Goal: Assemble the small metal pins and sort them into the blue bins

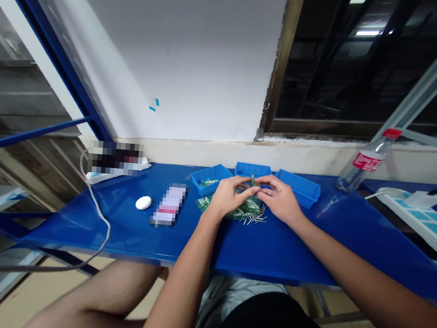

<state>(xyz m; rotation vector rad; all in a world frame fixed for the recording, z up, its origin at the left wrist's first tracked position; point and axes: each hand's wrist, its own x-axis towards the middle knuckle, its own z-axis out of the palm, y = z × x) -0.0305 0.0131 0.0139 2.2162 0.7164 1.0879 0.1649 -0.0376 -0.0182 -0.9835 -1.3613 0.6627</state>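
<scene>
My left hand (pixel 228 195) and my right hand (pixel 279 196) meet above the blue table, thumbs and fingers closed. Between their fingertips they pinch a small green piece (pixel 253 180), too small to make out its kind. Under them lies a heap of green pieces (pixel 233 210), some apparently in clear plastic, partly hidden by my left hand. A loose cluster of thin silvery metal pins (pixel 254 216) lies at the heap's right front edge, below my right hand.
Behind my hands stand three blue bins: left (pixel 194 176), middle (pixel 252 168) and right (pixel 300 187); the left one holds green pieces. To the left lie a white round case (pixel 143 203) and a blurred phone-like object (pixel 169 204). A bottle (pixel 367 162) and power strip (pixel 424 215) are right.
</scene>
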